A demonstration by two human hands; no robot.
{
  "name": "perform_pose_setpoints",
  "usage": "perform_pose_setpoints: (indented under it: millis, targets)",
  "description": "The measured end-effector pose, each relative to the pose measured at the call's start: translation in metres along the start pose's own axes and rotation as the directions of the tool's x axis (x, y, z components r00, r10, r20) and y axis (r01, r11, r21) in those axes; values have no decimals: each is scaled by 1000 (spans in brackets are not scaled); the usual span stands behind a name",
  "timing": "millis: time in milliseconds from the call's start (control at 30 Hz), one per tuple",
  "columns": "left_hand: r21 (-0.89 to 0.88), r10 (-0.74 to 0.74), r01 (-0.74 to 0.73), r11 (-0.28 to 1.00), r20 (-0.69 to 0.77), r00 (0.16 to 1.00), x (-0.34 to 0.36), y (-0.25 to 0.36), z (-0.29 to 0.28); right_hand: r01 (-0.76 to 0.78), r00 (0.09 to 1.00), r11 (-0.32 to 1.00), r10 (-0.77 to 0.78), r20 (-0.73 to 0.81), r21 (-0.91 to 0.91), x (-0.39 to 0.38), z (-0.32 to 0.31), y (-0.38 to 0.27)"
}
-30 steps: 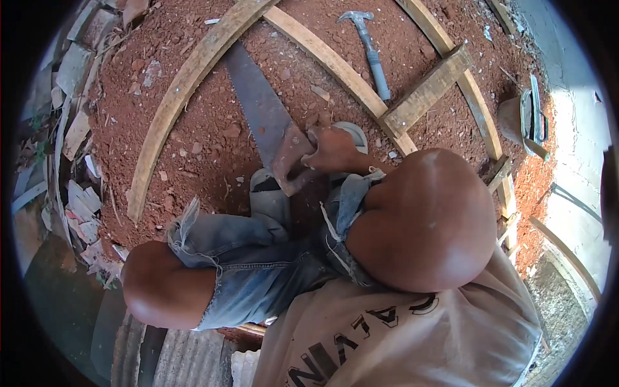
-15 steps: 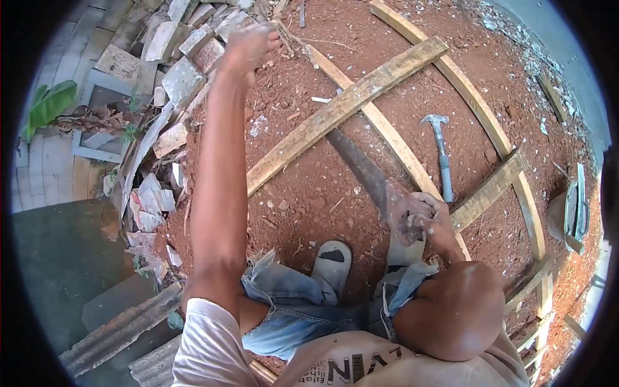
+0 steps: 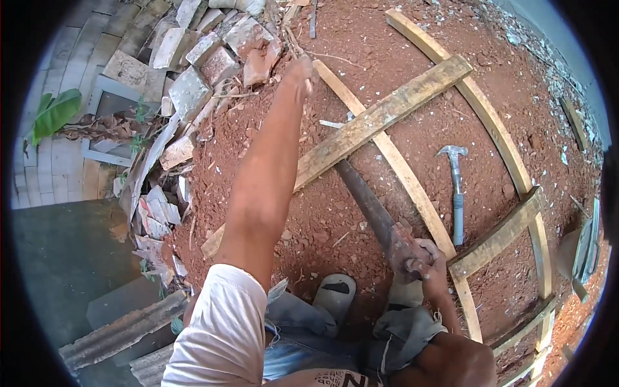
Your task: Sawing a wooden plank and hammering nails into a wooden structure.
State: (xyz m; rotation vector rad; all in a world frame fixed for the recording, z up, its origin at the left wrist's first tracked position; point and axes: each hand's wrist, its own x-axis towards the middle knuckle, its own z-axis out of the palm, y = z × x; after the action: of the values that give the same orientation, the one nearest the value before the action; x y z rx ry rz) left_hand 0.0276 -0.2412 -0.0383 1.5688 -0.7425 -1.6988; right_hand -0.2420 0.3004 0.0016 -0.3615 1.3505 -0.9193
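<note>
My right hand (image 3: 428,259) is wrapped round the worn, reddish handle of a handsaw (image 3: 366,201). The saw's dark blade slants up and left, its far end meeting the lower edge of a wooden crosspiece (image 3: 387,115). That plank lies across two long timber strips, the nearer strip (image 3: 403,164) and the farther strip (image 3: 493,132). My left arm reaches far forward over the plank's left part, partly hiding it. Beside the nearer strip's far end is my left hand (image 3: 302,72); its fingers are blurred and I cannot make out their grip.
A claw hammer (image 3: 456,193) lies on the red soil between the strips. A second crosspiece (image 3: 496,235) sits lower right. Broken bricks and rubble (image 3: 193,90) line the left, beside dark water (image 3: 61,258). My sandalled foot (image 3: 335,297) stands near the saw.
My left hand has moved right and closer, from above the rubble to the strip's far end. The view has shifted slightly. My right hand still grips the saw.
</note>
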Motion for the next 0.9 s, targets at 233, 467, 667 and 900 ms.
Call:
perform_pose_setpoints:
  millis: [233, 467, 667, 900]
  targets:
    - [829, 206, -42, 557, -90, 974, -124, 24, -120, 8, 1000, 998, -8, 6, 65, 6, -1, 9]
    - [775, 357, -144, 616, -112, 927, -287, 36, -196, 58, 998, 998, -58, 0, -1, 4, 0, 10]
    - [525, 361, -205, 826, -212, 908, -406, -3, -215, 108, 994, 994, -108, -9, 10, 4, 10, 18]
    - [89, 462, -454, 886, -241, 854, -504, -45, -214, 93, 995, 995, -93, -27, 23, 2, 24, 17]
